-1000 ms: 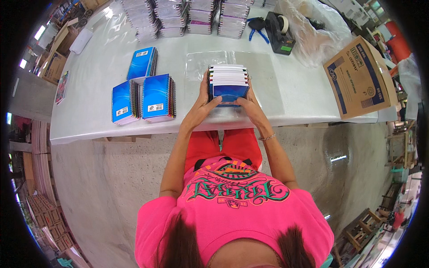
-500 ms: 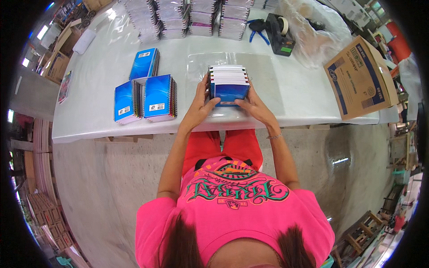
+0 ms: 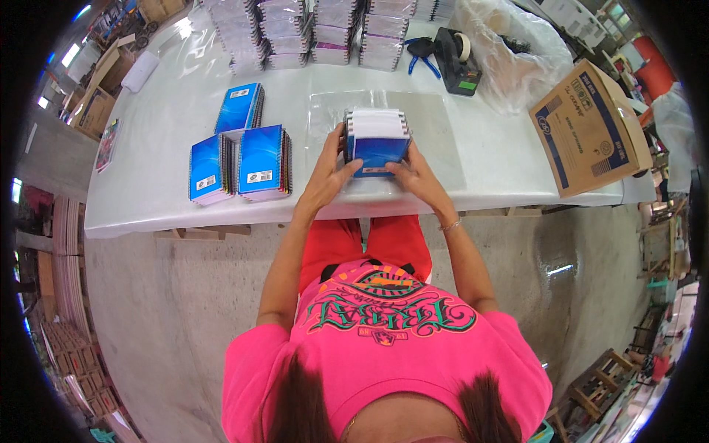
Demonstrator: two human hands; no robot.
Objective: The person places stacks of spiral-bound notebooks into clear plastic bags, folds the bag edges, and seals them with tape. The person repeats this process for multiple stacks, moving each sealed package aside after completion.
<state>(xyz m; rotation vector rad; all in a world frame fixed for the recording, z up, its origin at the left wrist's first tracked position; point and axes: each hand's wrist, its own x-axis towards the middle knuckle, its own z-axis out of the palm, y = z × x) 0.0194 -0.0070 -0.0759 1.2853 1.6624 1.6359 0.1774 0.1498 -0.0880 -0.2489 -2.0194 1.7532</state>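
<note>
The left hand (image 3: 327, 176) and right hand (image 3: 421, 176) are gripping the books (image 3: 379, 150), with the fingers hugging both sides and the thumbs resting on the blue front, and the books are sitting over the clear sheet (image 3: 323, 111) near the close edge of the table (image 3: 151, 173). The bunch is probably feeling a bit heavy and stiff, but the shiny blue cover is likely being slippery. Squeezing both sides evenly is looking like the best hold, since loose books could be sliding out.
</note>
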